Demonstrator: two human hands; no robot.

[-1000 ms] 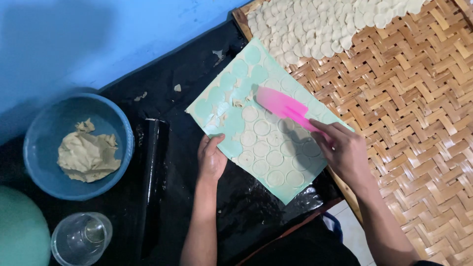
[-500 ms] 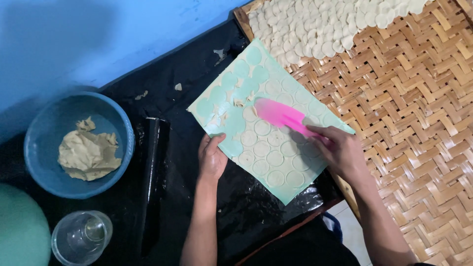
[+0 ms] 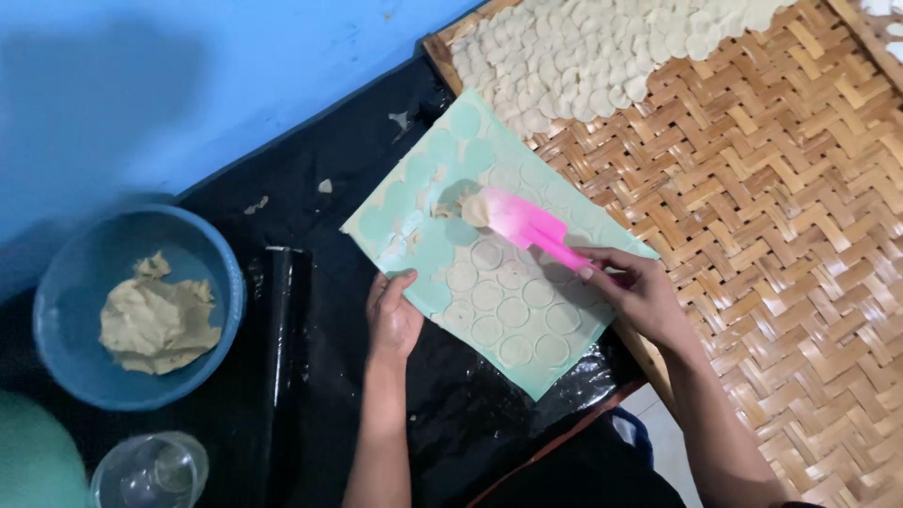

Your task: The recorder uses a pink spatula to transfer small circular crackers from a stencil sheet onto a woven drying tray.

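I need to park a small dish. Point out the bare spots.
Free: woven tray below the dough rounds; black sheet between blue bowl and green mat. Crowded: the mat, under left hand, right hand and pink spatula.

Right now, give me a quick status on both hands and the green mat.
Left hand flat on green mat edge. Right hand grips pink spatula, blade lifting a dough round. Dough circles remain on mat; nothing in the way.
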